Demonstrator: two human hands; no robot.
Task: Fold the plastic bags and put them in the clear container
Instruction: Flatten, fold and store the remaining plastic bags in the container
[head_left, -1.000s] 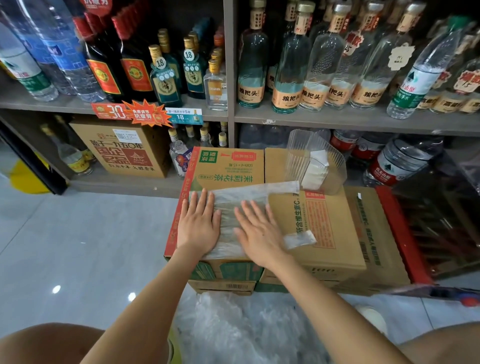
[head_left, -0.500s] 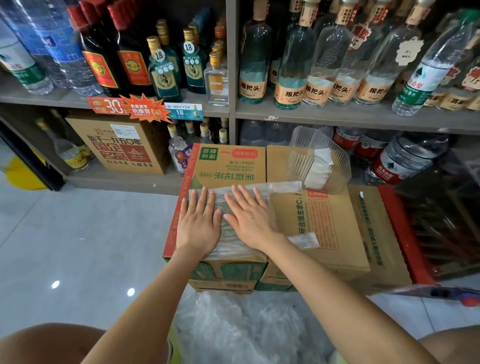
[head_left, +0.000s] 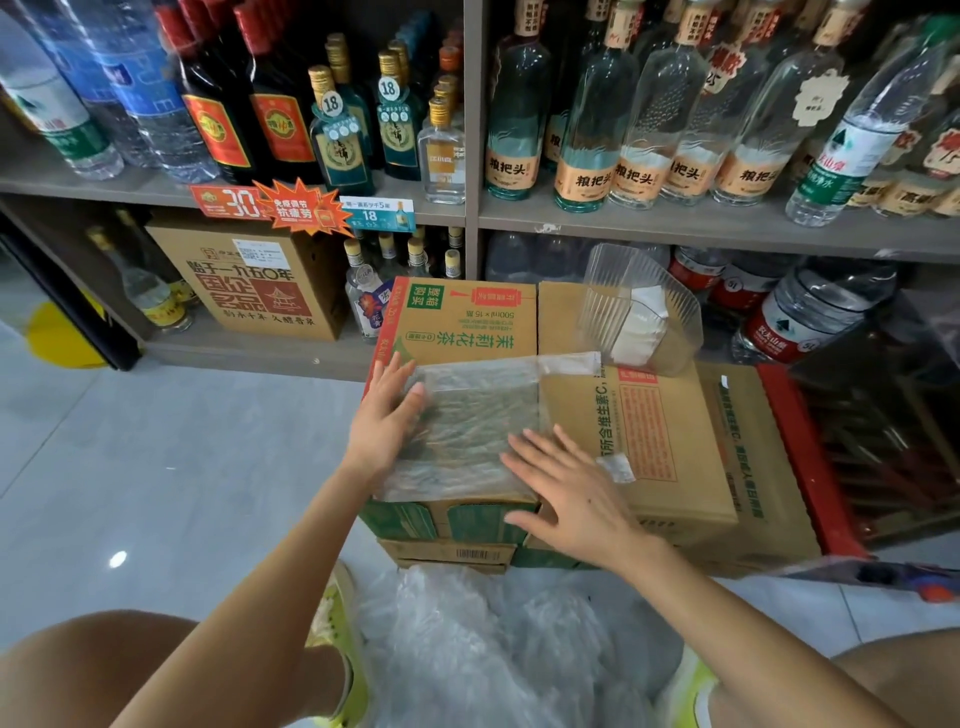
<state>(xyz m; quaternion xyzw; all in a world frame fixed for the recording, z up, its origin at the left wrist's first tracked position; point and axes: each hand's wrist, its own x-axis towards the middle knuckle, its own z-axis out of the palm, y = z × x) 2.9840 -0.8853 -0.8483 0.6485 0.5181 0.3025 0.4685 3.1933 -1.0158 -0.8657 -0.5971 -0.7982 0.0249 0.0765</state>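
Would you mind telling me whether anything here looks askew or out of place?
Nothing looks damaged or spilled. The clear container looks tipped rather than upright on the right-hand carton, and loose bags lie heaped on the floor.

Head view, steeply downward, close

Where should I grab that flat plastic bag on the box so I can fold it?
Probably by the far handle strip on the right end of the plastic bag, coming from the right. The bag lies pressed flat on the box, so its middle gives nothing to pinch, and the left hand pins the left edge. That strip lies free, clear of the right hand.
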